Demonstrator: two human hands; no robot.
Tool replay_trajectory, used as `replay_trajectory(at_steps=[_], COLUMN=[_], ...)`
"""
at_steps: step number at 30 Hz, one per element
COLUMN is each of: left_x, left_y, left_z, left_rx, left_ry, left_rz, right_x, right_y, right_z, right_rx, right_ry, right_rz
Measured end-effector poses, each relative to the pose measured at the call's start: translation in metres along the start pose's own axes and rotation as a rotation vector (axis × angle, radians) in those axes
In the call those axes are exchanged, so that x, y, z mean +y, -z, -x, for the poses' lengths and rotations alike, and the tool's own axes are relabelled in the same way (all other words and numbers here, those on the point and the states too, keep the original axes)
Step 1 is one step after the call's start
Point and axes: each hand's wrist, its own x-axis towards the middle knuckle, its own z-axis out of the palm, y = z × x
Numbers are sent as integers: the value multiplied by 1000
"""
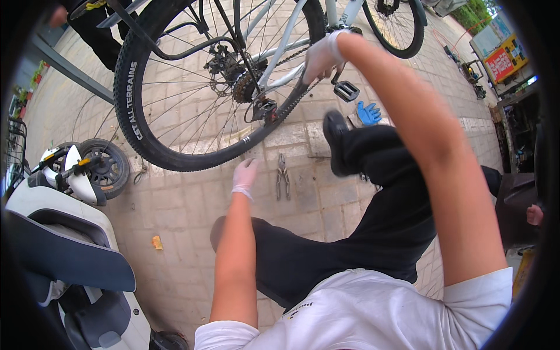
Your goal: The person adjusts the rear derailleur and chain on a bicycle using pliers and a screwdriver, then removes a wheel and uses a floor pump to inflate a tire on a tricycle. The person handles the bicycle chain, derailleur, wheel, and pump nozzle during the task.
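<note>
A bicycle with a pale frame (284, 46) and a black knobbly rear tyre (129, 111) stands before me. My right hand (322, 57), in a thin see-through glove, is at the chain and crank area beside the rear tyre, just above a black pedal (346, 91). Its fingers are partly blurred and hide what they touch. Below the tyre's lower edge is my left hand (246, 174), gloved alike, fingers stretched out and nothing seen in them. The rear cassette (244, 88) and derailleur (265, 109) lie between the hands. Pliers (283, 178) rest on the paving, right of my left hand.
A blue glove (368, 113) lies on the paving near my shoe (335, 140). At left stands a white scooter (105, 230) beside a small black wheel (108, 166). A person in dark trousers (96, 35) is at the upper left. Another bicycle wheel (417, 29) is farther off.
</note>
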Motion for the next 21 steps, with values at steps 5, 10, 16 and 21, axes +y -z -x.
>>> replay_trajectory(at_steps=[5, 10, 16, 21], left_x=[1, 52, 290, 506], left_y=[36, 61, 112, 131], left_z=[32, 84, 132, 124], left_rx=[146, 297, 865, 1317], left_ry=[141, -11, -772, -1177], left_rz=[233, 110, -317, -1182], right_x=[82, 182, 245, 254], right_y=[-2, -91, -131, -146], right_z=[6, -84, -158, -183], right_rx=[252, 386, 472, 332], right_ry=[157, -4, -275, -16], right_rz=[28, -114, -399, -233])
